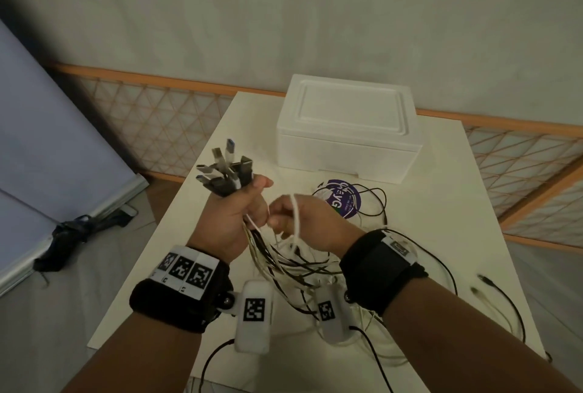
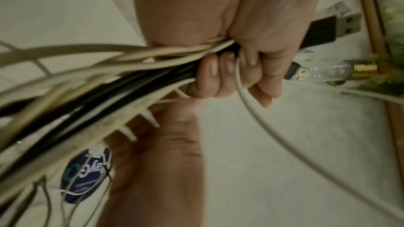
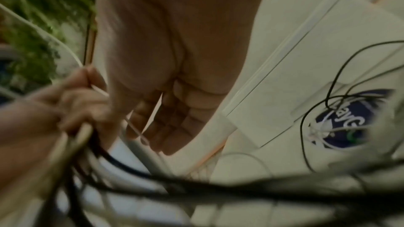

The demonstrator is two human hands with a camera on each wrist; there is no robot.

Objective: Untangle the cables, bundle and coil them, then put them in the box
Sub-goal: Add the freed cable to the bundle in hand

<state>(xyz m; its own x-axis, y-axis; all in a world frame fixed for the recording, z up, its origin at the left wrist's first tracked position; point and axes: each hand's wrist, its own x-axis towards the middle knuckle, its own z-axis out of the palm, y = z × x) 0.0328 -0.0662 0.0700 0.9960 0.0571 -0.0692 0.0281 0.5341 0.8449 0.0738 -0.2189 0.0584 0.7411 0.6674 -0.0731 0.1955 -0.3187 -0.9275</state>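
Note:
My left hand [image 1: 244, 203] is a fist round a bundle of white and black cables [image 1: 277, 260]. Their USB plugs [image 1: 225, 170] stick up out of the fist. In the left wrist view the left hand's fingers [image 2: 227, 73] wrap the cable bundle [image 2: 135, 75], with the USB plugs [image 2: 341, 21] beyond. Just right of it, my right hand [image 1: 293, 219] has a white cable [image 1: 296, 216] looped over its curled fingers. The right wrist view shows this thin white cable [image 3: 156, 108] crossing the right hand's fingers [image 3: 174, 120]. The white foam box [image 1: 347, 127] stands behind with its lid on.
A round purple label [image 1: 342, 200] lies on the white table [image 1: 441, 203] among thin black cables [image 1: 378, 200]. More loose cable ends [image 1: 492, 285] trail at the table's right. A lattice rail [image 1: 151, 115] runs behind; a dark cloth [image 1: 72, 235] lies on the floor left.

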